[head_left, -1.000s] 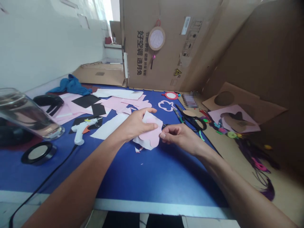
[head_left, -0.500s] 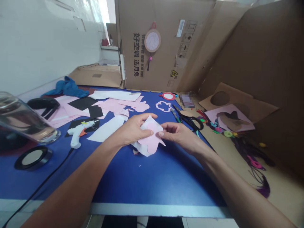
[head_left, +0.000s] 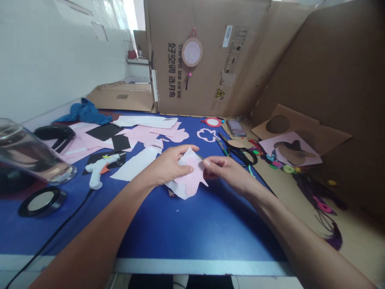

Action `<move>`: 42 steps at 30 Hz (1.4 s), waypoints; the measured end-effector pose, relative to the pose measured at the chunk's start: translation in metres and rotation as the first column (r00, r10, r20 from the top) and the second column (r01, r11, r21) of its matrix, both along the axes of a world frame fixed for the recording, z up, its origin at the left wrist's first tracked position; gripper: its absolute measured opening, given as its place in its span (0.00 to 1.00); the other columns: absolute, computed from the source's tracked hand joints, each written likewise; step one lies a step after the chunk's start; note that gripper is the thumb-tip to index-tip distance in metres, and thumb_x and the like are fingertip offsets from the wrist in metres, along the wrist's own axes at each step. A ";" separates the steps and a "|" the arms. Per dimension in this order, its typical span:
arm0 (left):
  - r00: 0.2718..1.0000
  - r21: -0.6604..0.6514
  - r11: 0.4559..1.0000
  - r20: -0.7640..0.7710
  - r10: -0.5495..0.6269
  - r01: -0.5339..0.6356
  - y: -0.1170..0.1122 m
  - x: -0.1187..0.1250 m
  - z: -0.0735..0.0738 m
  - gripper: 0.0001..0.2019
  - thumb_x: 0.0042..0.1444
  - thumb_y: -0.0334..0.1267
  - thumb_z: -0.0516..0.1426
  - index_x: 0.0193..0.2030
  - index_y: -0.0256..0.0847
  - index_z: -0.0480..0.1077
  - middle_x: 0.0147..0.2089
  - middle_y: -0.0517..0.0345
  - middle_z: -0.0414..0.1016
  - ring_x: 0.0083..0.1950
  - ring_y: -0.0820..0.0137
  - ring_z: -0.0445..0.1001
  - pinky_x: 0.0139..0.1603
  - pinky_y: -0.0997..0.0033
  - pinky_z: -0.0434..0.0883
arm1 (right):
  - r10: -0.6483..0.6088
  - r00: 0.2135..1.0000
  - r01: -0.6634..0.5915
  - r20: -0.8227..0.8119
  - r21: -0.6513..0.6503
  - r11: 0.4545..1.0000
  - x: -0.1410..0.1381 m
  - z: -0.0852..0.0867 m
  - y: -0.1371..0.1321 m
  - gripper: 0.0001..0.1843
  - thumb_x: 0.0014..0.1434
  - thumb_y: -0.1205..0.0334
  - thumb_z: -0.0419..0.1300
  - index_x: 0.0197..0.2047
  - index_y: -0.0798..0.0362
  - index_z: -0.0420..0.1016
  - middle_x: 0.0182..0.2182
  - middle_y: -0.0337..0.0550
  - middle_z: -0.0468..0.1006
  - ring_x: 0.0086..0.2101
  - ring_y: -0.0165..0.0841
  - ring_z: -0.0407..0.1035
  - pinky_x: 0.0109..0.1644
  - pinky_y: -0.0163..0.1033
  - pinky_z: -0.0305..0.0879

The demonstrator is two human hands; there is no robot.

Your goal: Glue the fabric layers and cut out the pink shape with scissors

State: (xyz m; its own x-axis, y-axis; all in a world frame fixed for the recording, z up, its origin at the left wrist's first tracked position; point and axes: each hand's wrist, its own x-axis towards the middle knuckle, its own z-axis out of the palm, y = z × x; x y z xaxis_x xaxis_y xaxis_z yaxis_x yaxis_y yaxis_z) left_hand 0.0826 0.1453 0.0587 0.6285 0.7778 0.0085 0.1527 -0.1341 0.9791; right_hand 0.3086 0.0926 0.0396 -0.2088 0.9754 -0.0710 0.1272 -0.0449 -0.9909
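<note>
Pinching a pink paper cutout [head_left: 192, 182] over white paper [head_left: 181, 191], right of the glue gun [head_left: 96, 173], the left hand [head_left: 173, 163] likely stops the layers slipping; on their side farther from the glue gun, the right hand [head_left: 223, 168] is curled narrow, its grip unclear.

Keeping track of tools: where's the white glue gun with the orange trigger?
In the head view, the white glue gun lies on the left of the blue tabletop, partly over a black sheet, between the clear tumbler and a white sheet.
</note>
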 end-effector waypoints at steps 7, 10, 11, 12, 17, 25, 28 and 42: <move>0.996 0.033 0.998 -0.077 -0.041 0.044 -0.001 0.001 0.003 0.39 0.51 0.31 0.65 0.72 0.40 0.68 0.45 0.53 0.83 0.36 0.66 0.79 0.31 0.73 0.71 | 0.021 0.999 -0.023 -0.038 -0.045 0.999 -0.002 0.002 -0.002 0.21 0.56 0.41 0.76 0.33 0.51 0.81 0.30 0.37 0.79 0.32 0.33 0.71 0.42 0.40 0.68; 0.992 0.072 0.995 -0.114 -0.060 0.069 -0.004 0.003 0.004 0.40 0.51 0.31 0.65 0.74 0.41 0.68 0.45 0.53 0.83 0.35 0.68 0.78 0.30 0.74 0.69 | 0.043 0.999 -0.043 -0.012 -0.054 0.998 -0.006 0.001 -0.003 0.17 0.56 0.46 0.75 0.32 0.51 0.80 0.28 0.36 0.78 0.30 0.32 0.69 0.39 0.39 0.64; 0.991 0.085 0.994 -0.122 -0.060 0.070 -0.005 0.004 0.004 0.41 0.51 0.31 0.65 0.74 0.41 0.67 0.45 0.53 0.83 0.35 0.68 0.77 0.31 0.74 0.69 | 0.048 0.999 -0.048 -0.003 -0.056 0.997 -0.007 0.001 -0.003 0.16 0.57 0.48 0.74 0.31 0.51 0.80 0.28 0.36 0.78 0.30 0.32 0.69 0.38 0.39 0.63; 0.990 0.093 0.993 -0.131 -0.058 0.071 -0.006 0.005 0.004 0.41 0.51 0.31 0.65 0.75 0.41 0.67 0.45 0.53 0.83 0.36 0.68 0.77 0.31 0.74 0.69 | 0.054 0.999 -0.054 0.006 -0.057 0.997 -0.007 0.001 -0.003 0.15 0.57 0.49 0.74 0.31 0.51 0.80 0.28 0.36 0.78 0.29 0.32 0.68 0.37 0.38 0.62; 0.997 -0.030 0.999 -0.072 -0.021 0.018 -0.007 0.008 -0.001 0.45 0.50 0.31 0.69 0.77 0.44 0.65 0.50 0.50 0.84 0.37 0.67 0.78 0.32 0.72 0.71 | 0.014 0.999 -0.016 -0.038 -0.029 0.999 -0.007 0.001 -0.003 0.11 0.56 0.54 0.74 0.32 0.51 0.81 0.28 0.36 0.79 0.29 0.32 0.69 0.37 0.38 0.62; 0.910 -0.522 0.853 0.357 0.208 0.010 0.000 0.011 -0.012 0.27 0.53 0.50 0.75 0.55 0.38 0.78 0.47 0.46 0.83 0.40 0.65 0.81 0.37 0.68 0.79 | -0.327 0.852 0.370 -0.408 0.028 0.929 0.002 0.006 0.008 0.14 0.50 0.54 0.80 0.32 0.51 0.82 0.29 0.36 0.78 0.29 0.30 0.68 0.35 0.36 0.65; 0.876 -0.554 0.826 0.444 0.189 0.102 -0.007 0.021 -0.020 0.29 0.47 0.51 0.78 0.50 0.38 0.79 0.46 0.47 0.83 0.40 0.67 0.81 0.40 0.69 0.78 | -0.384 0.776 0.442 -0.500 -0.004 0.897 0.000 0.008 0.013 0.18 0.49 0.51 0.81 0.33 0.49 0.79 0.28 0.33 0.76 0.28 0.29 0.67 0.33 0.35 0.66; 0.706 -0.399 0.877 0.538 0.461 -0.269 -0.028 0.062 -0.034 0.21 0.48 0.39 0.75 0.50 0.38 0.86 0.51 0.45 0.88 0.49 0.61 0.83 0.50 0.65 0.76 | -0.419 0.717 0.432 -0.557 -0.116 0.894 -0.025 -0.011 0.009 0.22 0.46 0.49 0.84 0.34 0.50 0.81 0.29 0.32 0.75 0.30 0.26 0.67 0.37 0.31 0.69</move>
State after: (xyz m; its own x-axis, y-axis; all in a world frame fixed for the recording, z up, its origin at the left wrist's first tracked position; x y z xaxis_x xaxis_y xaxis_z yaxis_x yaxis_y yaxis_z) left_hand 0.1442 0.1169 0.0244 0.2287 0.9729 0.0342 -0.4979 0.0867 0.8629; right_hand 0.2840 0.1018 0.0283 0.2331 0.9709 -0.0552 -0.4700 0.0628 -0.8804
